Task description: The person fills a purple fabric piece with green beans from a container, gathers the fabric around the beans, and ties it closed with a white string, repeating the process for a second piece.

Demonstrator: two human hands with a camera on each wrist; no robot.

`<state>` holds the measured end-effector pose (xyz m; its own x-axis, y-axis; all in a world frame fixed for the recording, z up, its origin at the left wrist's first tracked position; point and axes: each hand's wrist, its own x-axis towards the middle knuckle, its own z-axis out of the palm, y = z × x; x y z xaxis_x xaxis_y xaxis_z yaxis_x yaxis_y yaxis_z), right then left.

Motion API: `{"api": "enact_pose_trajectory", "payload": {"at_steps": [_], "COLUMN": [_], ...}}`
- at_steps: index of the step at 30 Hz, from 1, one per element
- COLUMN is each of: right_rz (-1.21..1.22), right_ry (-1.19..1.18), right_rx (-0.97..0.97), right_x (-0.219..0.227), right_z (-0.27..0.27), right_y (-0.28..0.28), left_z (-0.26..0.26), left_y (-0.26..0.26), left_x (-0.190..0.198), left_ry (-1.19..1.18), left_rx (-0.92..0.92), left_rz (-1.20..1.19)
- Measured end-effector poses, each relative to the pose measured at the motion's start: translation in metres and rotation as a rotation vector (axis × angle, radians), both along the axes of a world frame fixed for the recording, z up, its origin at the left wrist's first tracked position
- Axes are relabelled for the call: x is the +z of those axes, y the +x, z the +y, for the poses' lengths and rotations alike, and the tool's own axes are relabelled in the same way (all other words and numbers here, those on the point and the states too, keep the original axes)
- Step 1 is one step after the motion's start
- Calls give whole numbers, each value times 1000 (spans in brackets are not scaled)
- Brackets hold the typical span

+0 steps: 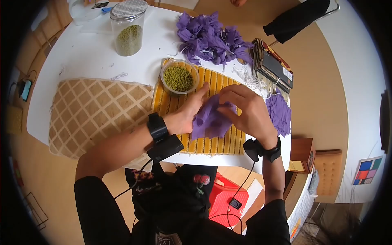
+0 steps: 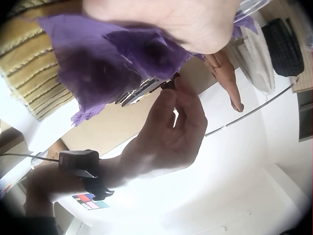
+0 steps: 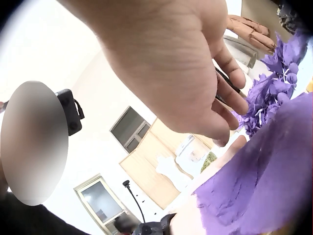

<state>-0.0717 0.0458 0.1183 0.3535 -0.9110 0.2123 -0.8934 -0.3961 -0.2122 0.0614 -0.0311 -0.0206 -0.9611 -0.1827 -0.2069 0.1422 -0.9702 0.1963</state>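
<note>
A thin purple cloth piece (image 1: pixel 213 118) (image 2: pixel 93 63) (image 3: pixel 254 181) lies draped over my left hand (image 1: pixel 185 116) (image 2: pixel 166 19), whose thumb stands up straight at its edge; the cloth hides the other fingers. Above the cloth is my right hand (image 1: pixel 249 110) (image 2: pixel 168 122) (image 3: pixel 166 63), its fingers bent and somewhat apart, with nothing plainly visible between them. Just beyond my left thumb stands a clear round bowl (image 1: pixel 196 83) of green beans (image 1: pixel 178 79). Beneath both hands is a yellow striped mat (image 1: pixel 196 148).
Beige lattice-patterned cloth (image 1: pixel 98 114) lies left. A lidded jar (image 1: pixel 128 34) partly filled with green beans stands at the back. Purple gathered cloths (image 1: pixel 212 38), white strings (image 1: pixel 251 81), a stack of dark swatches (image 1: pixel 271 63) and more purple pieces (image 1: pixel 279 112) lie back and right.
</note>
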Motion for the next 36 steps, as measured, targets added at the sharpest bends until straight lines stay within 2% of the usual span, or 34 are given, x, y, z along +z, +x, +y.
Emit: {"api": "enact_pose_trajectory", "payload": {"at_steps": [3,5,9,10,12,13,15,17,18,20,21,23,24,25,27,29,31,33,35,36], "right_rz": [-15,155,109,107,-86,-82,-246,-297,-430,-663,-663,-878,-889,-891,-635,-639,-649,-592,-447,-390], "right_ry": [74,14,-144,-141,-146,-149,22,117,204,357,358,575,607,604,681,714,794,763,543,474], "right_rx": [43,54,95,98,66,64,-37,-103,-126,-125,-129,-106,-142,-142,-57,-71,-196,-226,-176,-211], "right_x": [3,-8,-18,-16,-3,3,17,31,37,48,52,57,58,54,36,18,5,3,-10,-11], "right_z": [1,2,-3,-5,-7,-6,-4,-2,-1,0,-1,-3,-4,-9,-27,-35,-41,-42,-42,-42], "right_y": [8,15,7,6,6,6,6,7,6,12,13,14,20,15,-4,-15,-26,-26,-37,-40], "left_z": [-2,0,-3,-5,-1,4,5,2,3,8,8,9,8,8,6,3,1,-3,-3,-2], "left_y": [3,4,4,4,7,5,0,-5,-6,-9,-10,-11,-12,-12,-7,-2,4,13,14,14], "left_x": [4,9,-1,-7,5,13,17,7,6,5,4,0,-2,-4,0,-3,-8,-16,-23,-25], "left_ry": [4,-47,31,24,19,-61,-139,-54,-53,-220,-218,-603,-999,-1001,-959,-927,-862,-795,-719,-681], "left_rx": [-33,-19,-33,-58,-87,-25,32,54,54,121,119,213,298,296,237,222,200,178,139,117], "left_rz": [116,20,49,134,220,133,48,174,174,145,145,254,179,180,266,276,298,324,349,363]}}
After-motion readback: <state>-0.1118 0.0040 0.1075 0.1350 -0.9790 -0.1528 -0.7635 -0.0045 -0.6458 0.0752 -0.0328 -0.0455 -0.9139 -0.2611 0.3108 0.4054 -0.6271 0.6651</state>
